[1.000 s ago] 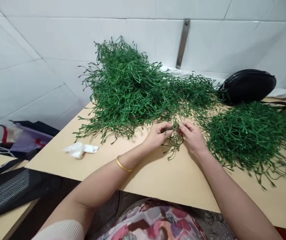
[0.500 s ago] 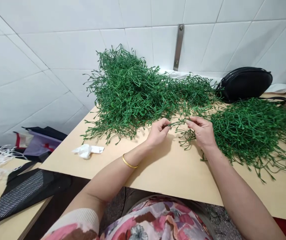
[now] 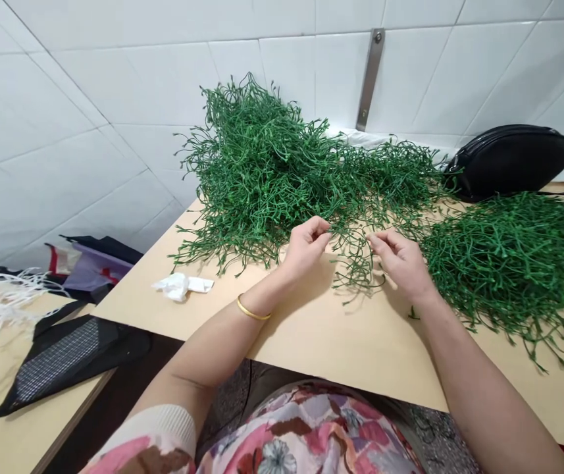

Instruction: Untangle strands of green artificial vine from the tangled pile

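My left hand (image 3: 307, 249) has its thumb and fingers drawn together at the near edge of a tall heap of thin green artificial stems (image 3: 262, 171). Whether a stem is in its fingertips I cannot make out. Across a short gap, my right hand (image 3: 401, 263) pinches a thin green stem between thumb and forefinger. Between and just below the hands lies a small loose cluster of green stems (image 3: 358, 270) with knobbed tips. Beside my right forearm spreads another heap of green stems (image 3: 513, 257).
A crumpled white tissue (image 3: 183, 286) lies on the wooden table (image 3: 282, 329) at left. A black pouch (image 3: 513, 161) stands against the tiled wall. White cords (image 3: 8, 299) and a black mesh item (image 3: 64, 359) rest on a lower surface at left.
The stems stretched between my hands are no longer drawn taut, and a loose cluster now shows below them. My left hand has shifted slightly up toward the heap. The camera view has turned left.
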A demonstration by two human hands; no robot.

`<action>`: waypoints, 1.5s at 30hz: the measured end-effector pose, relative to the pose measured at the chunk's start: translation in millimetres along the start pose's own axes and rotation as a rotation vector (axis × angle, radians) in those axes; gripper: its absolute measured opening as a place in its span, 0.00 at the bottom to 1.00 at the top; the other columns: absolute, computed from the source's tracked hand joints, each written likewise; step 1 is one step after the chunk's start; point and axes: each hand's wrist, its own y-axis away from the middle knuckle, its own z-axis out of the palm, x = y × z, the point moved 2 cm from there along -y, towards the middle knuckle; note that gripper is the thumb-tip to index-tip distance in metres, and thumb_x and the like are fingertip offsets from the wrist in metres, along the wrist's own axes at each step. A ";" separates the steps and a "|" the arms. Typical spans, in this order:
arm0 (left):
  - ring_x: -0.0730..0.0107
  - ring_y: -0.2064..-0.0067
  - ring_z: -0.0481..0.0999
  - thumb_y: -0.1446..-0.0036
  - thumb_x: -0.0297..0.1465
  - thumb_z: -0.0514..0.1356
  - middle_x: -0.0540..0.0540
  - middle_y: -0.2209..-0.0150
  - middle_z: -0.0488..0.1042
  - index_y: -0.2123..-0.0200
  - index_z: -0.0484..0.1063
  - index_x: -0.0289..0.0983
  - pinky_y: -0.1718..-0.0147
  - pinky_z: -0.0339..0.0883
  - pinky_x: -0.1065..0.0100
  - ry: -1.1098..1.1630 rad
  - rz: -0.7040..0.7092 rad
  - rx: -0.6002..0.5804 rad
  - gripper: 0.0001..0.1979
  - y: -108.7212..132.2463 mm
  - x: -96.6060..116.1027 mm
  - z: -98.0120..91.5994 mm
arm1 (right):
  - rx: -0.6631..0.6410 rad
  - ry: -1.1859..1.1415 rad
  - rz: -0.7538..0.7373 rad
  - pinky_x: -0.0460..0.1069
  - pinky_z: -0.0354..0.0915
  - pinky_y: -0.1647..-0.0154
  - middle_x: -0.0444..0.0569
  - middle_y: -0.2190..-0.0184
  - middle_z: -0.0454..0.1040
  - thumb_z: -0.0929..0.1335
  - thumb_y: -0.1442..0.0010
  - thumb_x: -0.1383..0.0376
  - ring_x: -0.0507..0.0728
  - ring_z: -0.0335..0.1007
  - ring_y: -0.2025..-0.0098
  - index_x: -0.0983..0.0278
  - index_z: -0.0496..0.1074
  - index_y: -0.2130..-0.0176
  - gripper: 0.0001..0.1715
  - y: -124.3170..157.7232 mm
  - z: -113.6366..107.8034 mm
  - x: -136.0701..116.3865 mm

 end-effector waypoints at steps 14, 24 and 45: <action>0.83 0.76 0.68 0.58 0.27 0.65 0.44 0.60 0.73 0.59 0.70 0.35 0.79 0.56 0.75 0.596 -0.417 -0.265 0.19 11.0 -6.0 17.5 | -0.004 -0.475 0.221 0.47 0.61 0.69 0.39 0.78 0.66 0.72 0.60 0.65 0.49 0.62 0.74 0.62 0.64 0.74 0.13 0.3 8.1 0.7; 0.84 0.81 0.56 0.58 0.33 0.65 0.53 0.80 0.65 0.72 0.71 0.32 0.80 0.46 0.73 0.348 -0.305 -0.379 0.11 17.5 -5.2 22.7 | -0.175 -0.607 0.362 0.45 0.60 0.70 0.41 0.75 0.70 0.74 0.59 0.59 0.49 0.64 0.72 0.63 0.70 0.70 0.16 4.7 18.1 3.0; 0.75 0.73 0.62 0.47 0.39 0.57 0.48 0.75 0.67 0.71 0.72 0.36 0.71 0.57 0.69 0.060 0.035 0.051 0.12 8.6 11.1 2.2 | -0.007 0.281 -0.227 0.48 0.56 0.67 0.45 0.74 0.67 0.61 0.41 0.64 0.52 0.61 0.70 0.63 0.68 0.71 0.09 1.7 -5.0 -7.6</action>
